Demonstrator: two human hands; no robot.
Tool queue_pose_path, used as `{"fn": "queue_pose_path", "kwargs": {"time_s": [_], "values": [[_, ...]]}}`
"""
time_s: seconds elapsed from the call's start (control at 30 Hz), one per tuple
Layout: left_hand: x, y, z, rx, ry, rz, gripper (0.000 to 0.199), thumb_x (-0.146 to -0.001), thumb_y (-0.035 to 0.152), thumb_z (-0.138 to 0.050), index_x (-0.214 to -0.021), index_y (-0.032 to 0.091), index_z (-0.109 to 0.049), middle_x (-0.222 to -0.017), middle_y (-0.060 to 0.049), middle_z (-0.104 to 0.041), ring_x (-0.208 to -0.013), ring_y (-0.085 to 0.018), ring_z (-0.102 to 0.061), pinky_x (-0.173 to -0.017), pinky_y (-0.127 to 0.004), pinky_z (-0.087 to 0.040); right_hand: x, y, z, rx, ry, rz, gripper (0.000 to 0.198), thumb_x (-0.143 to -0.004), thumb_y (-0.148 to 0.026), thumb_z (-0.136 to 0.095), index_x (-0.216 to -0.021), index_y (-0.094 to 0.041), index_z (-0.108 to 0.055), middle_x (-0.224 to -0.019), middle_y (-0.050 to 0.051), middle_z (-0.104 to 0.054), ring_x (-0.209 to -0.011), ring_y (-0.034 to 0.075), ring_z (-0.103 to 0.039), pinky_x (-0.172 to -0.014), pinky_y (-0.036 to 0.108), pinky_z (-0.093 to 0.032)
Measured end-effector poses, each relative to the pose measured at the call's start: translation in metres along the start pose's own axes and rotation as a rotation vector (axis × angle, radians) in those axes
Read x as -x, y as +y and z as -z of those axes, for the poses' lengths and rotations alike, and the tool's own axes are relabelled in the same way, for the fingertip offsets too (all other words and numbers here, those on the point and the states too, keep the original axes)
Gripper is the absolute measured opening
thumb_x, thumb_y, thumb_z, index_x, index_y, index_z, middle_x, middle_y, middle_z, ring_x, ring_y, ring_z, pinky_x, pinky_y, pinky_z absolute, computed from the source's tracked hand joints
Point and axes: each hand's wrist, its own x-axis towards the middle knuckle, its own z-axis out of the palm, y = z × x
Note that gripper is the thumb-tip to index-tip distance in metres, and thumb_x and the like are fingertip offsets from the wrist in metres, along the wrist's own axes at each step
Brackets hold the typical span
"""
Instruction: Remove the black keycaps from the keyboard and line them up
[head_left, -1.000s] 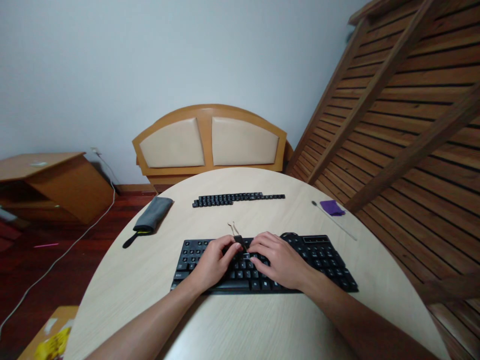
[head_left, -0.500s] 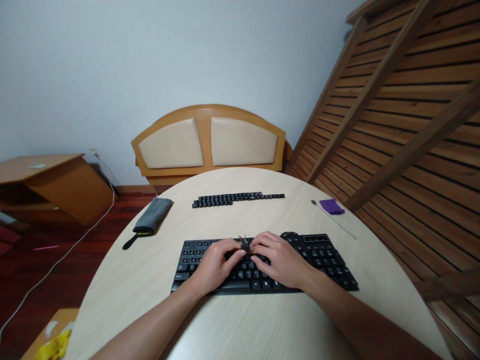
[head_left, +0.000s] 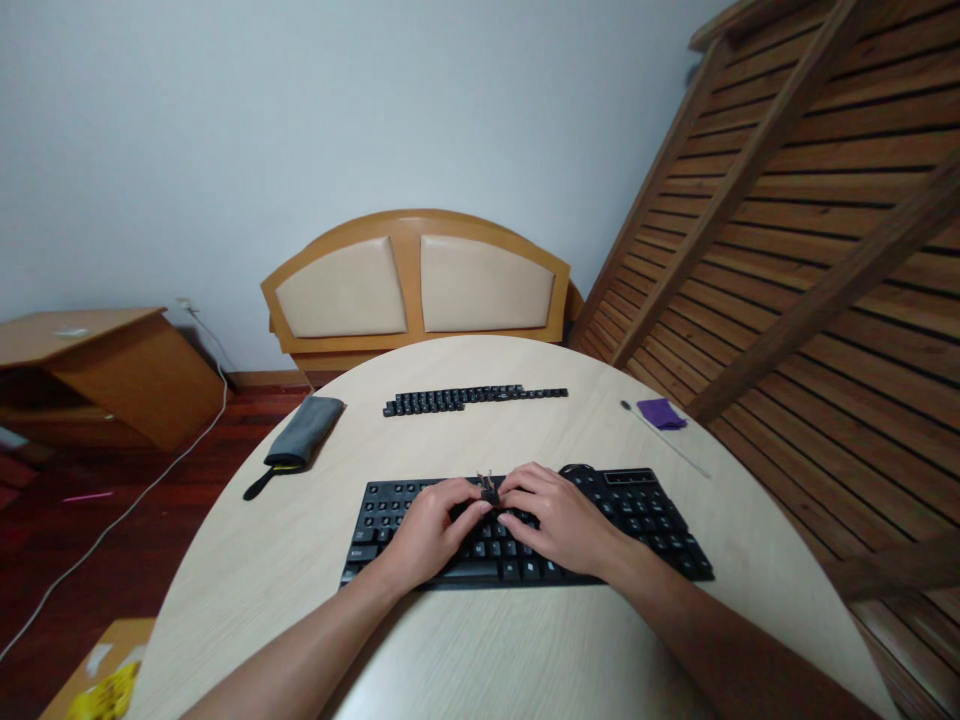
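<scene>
Over the middle of a black keyboard (head_left: 465, 570), my two hands meet at a small black keycap (head_left: 490, 496). Thin wire prongs (head_left: 484, 478), like the ends of a wire keycap puller, stick up from it. My left hand (head_left: 433, 525) pinches it from the left with thumb and forefinger. From the right, the fingertips of my right hand (head_left: 559, 515) close on it. Bare switch positions show at the keyboard's upper left, while its lower rows and number pad carry keycaps. Behind the keyboard, loose keycaps (head_left: 427, 401) lie in neat rows.
A grey pouch (head_left: 307, 432) with a black loop lies at the table's left. To the right are a purple cloth (head_left: 661, 413) and a thin stick (head_left: 667, 438) with a dark tip. The round table's edge (head_left: 202, 520) curves around. Slatted wood panels (head_left: 810, 250) lean at right.
Both hands stay at the same spot on the keyboard. The keycap and wire prongs between them have shifted very slightly; the view has moved a little.
</scene>
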Motion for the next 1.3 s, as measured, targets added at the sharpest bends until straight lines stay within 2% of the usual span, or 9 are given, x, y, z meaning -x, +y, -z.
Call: {"fn": "queue_pose_path", "kwargs": {"time_s": [0.33,0.6,0.9,1.03,1.3], "values": [[-0.002,-0.004,-0.002,-0.016,0.029,0.109,0.028,-0.096,0.034,-0.049,-0.081,0.017,-0.065,-0.077,-0.003,-0.068,-0.073,-0.018,-0.060,-0.072,-0.027,-0.044,-0.003,-0.004,-0.003,-0.024,0.019,-0.077,0.011,-0.089,-0.027,-0.062,-0.094,-0.022,-0.070,-0.093,0.004,-0.067,-0.096,0.021,-0.058,-0.086,0.036,-0.047],[-0.003,-0.003,-0.001,-0.009,0.034,0.130,0.028,-0.095,0.034,-0.048,-0.079,0.017,-0.063,-0.076,-0.002,-0.067,-0.073,-0.017,-0.059,-0.072,-0.027,-0.043,-0.002,-0.005,-0.005,-0.058,0.028,-0.096,0.011,-0.091,-0.027,-0.061,-0.097,-0.022,-0.069,-0.099,0.005,-0.066,-0.102,0.021,-0.056,-0.090,0.036,-0.045],[-0.006,-0.015,-0.004,0.142,0.071,0.199,0.031,-0.094,0.041,-0.049,-0.080,0.017,-0.062,-0.074,-0.003,-0.068,-0.073,-0.018,-0.063,-0.070,-0.026,-0.045,-0.001,-0.004,-0.005,-0.099,0.047,-0.100,0.009,-0.090,-0.027,-0.062,-0.097,-0.022,-0.065,-0.099,0.004,-0.066,-0.099,0.020,-0.057,-0.088,0.037,-0.045],[-0.006,-0.013,-0.004,0.127,0.073,0.202,0.031,-0.094,0.041,-0.050,-0.080,0.017,-0.062,-0.073,-0.003,-0.068,-0.072,-0.018,-0.062,-0.069,-0.026,-0.046,-0.002,-0.003,-0.005,-0.113,0.035,-0.108,0.011,-0.086,-0.026,-0.067,-0.096,-0.022,-0.064,-0.100,0.003,-0.066,-0.101,0.020,-0.057,-0.090,0.037,-0.044],[-0.007,-0.006,-0.003,0.009,0.081,0.217,0.028,-0.094,0.040,-0.047,-0.080,0.018,-0.059,-0.072,-0.003,-0.068,-0.069,-0.019,-0.063,-0.068,-0.027,-0.045,-0.001,-0.002,-0.006,-0.152,0.036,-0.133,0.012,-0.088,-0.029,-0.066,-0.098,-0.023,-0.063,-0.102,0.004,-0.067,-0.101,0.020,-0.059,-0.090,0.036,-0.043]]}}
